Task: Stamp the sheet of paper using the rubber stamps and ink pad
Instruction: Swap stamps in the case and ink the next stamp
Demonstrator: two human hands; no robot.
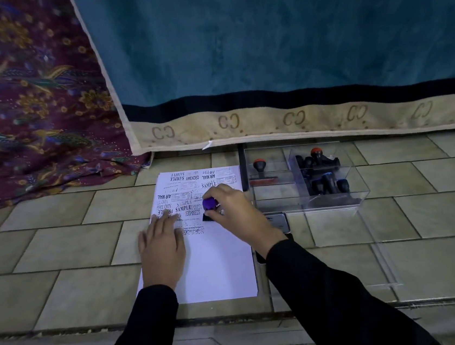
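Stamp pressed at frame centre
Right hand (pixel 228 204) grips light, rigid stamp (pixel 210 206) by knob; left hand (pixel 162 246), fingers flat, pins flimsy paper (pixel 217 264).

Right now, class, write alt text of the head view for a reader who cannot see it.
The right hand grips a purple-topped stamp set on a sheet whose far half is full of prints, while the left hand lies flat on the sheet. A clear box to the right holds more stamps.
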